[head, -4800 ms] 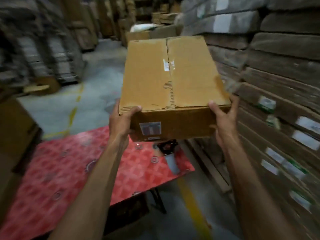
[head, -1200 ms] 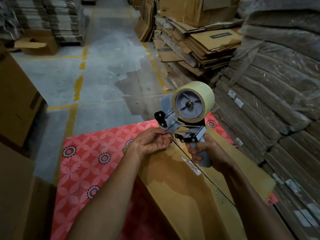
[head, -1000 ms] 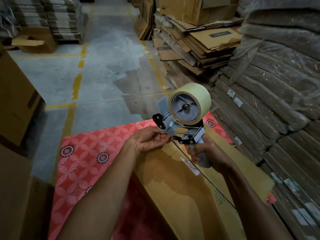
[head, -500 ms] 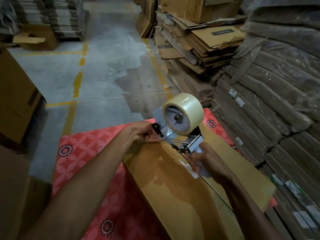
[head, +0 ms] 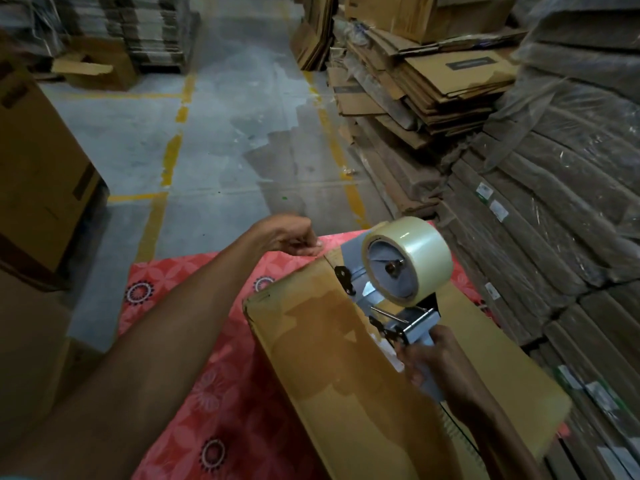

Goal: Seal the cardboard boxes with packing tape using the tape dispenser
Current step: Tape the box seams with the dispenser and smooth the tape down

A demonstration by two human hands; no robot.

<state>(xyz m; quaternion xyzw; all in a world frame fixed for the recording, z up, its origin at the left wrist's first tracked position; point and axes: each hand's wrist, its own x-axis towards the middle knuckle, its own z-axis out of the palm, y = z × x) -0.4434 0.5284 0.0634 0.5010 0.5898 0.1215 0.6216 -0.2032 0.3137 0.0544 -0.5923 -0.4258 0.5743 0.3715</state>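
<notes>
While the right hand (head: 437,358) wraps its fingers tightly round the handle of the grey pistol-grip tape dispenser (head: 415,328), the tool's front end sits on the top of the long brown cardboard box (head: 329,362), close to the box's far end, with the roll of clear packing tape (head: 417,254) standing above it. The box lies on the counter (head: 207,379) covered in red flower-patterned cloth, along its right edge and reaching almost to its far edge. The left hand (head: 289,235) hangs at the far end of the box with its fingers curled downwards, and I cannot tell whether they pinch any tape.
</notes>
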